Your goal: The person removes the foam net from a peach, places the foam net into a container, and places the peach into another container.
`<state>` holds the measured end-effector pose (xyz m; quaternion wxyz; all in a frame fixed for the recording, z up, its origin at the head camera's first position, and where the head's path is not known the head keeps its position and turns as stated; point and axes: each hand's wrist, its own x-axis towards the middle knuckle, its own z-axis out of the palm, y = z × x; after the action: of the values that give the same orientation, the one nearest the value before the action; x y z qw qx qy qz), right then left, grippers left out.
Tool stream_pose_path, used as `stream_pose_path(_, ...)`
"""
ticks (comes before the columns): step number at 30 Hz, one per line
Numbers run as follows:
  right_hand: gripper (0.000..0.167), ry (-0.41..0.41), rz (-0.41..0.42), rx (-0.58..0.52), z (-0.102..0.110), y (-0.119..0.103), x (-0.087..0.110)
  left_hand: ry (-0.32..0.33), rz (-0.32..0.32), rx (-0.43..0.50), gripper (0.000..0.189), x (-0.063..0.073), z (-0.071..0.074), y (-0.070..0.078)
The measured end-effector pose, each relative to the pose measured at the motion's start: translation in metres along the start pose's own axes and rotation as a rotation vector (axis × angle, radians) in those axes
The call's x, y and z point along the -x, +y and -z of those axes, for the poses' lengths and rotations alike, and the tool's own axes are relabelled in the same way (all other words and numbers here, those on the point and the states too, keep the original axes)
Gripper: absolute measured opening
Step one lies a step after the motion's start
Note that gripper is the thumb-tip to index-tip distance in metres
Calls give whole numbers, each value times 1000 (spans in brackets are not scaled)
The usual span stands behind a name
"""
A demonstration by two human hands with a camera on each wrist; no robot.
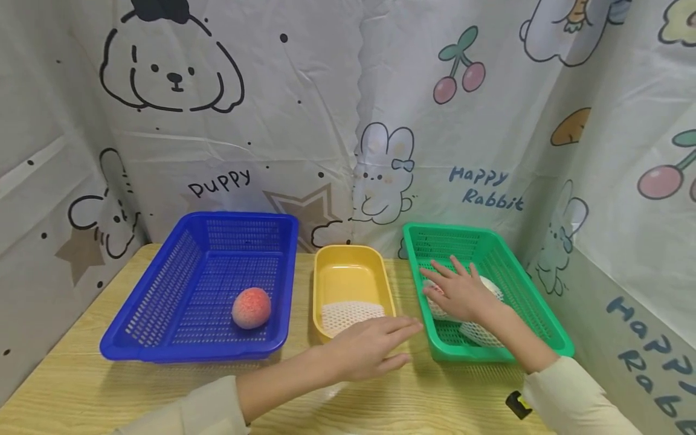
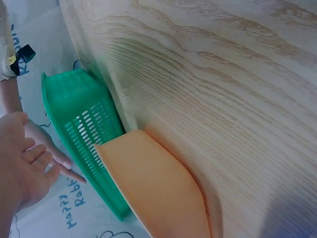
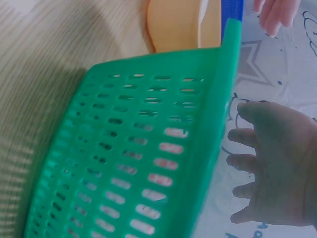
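Observation:
My right hand point(image 1: 462, 293) hovers over the green basket point(image 1: 473, 353), fingers spread and palm down. Under and beside it in the basket lie several round things in white foam nets point(image 1: 481, 334), partly hidden by the hand. The right wrist view shows this hand point(image 3: 282, 163) above the basket's rim, nothing in its fingers. My left hand point(image 1: 370, 349), fingers extended and holding nothing, is over the near right corner of the yellow tray point(image 1: 348, 284), pointing toward the green basket. An empty white foam net point(image 1: 350, 314) lies in that tray, its near part behind the hand.
On the left of the wooden table point(image 1: 304, 399) stands a blue basket point(image 1: 190, 353) with one pinkish-red peach point(image 1: 251, 308) in it. A printed curtain point(image 1: 304, 121) closes off the back and sides. A black strap piece point(image 1: 518, 405) shows by the right sleeve.

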<state>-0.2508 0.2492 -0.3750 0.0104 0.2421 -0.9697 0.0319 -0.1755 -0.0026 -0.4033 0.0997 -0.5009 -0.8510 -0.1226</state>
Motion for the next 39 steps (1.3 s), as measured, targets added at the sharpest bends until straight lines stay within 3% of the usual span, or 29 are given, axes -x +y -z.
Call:
stream_pose_path(5, 53, -32, -21, 4, -4, 7, 1, 15, -32, 24, 53, -5, -5, 4)
stream_pose_path(14, 56, -52, -44, -14, -8, 13, 4, 33, -105, -38, 51, -12, -13, 8)
stream_pose_path(24, 58, -56, 34, 6, -12, 22, 3, 35, -161, -61, 48, -27, -13, 12)
stream_pose_path(39, 62, -149, 85, -52, -15, 30, -3, -58, -174, -143, 46, -45, -25, 17)
